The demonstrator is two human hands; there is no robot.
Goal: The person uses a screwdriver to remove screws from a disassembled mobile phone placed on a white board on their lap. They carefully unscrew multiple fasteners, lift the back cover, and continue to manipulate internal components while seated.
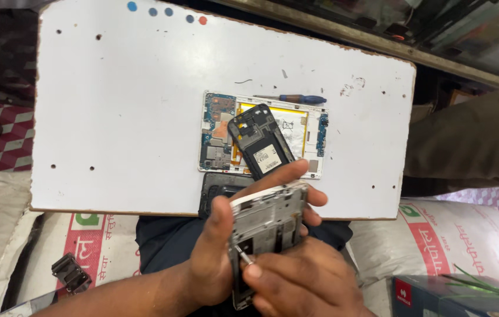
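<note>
The left hand (214,258) grips the stripped phone frame (264,235) while the right hand (305,279), just beside it, pinches a thin metal tool (242,255) against it; a slip could likely gouge the board.

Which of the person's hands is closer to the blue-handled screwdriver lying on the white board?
Left. The left hand reaches fingers up around the phone frame, toward the screwdriver. The right hand sits lower, farther from it.
</note>
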